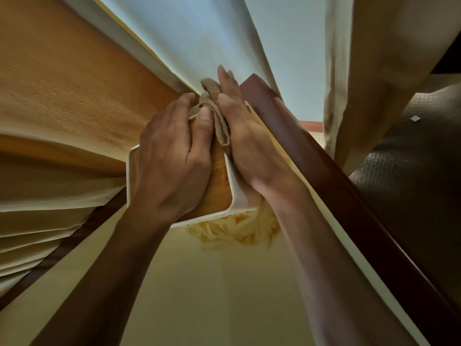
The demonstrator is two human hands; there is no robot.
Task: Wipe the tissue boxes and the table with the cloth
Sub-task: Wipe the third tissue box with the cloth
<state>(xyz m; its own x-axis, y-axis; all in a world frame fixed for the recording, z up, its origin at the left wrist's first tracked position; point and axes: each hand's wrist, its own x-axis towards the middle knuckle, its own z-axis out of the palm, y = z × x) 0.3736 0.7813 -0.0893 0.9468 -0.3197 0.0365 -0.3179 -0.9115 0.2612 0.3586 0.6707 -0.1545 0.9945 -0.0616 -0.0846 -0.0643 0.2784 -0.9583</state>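
A tissue box (219,186) with a wood-grain panel and white rim sits at the middle of the head view, above a pale table surface (199,295). My left hand (172,156) grips the box from the left, fingers curled over its far edge. My right hand (247,136) presses a crumpled tan cloth (217,113) against the box's right side, fingers stretched along the cloth and thumb pinching it. Tissue (239,228) bulges from the box's near end. Much of the box is hidden under both hands.
A dark wooden rail (324,176) runs diagonally along the right. Cream curtains (62,96) hang at the left and another curtain (374,71) at the right. Patterned carpet (404,171) shows at the far right.
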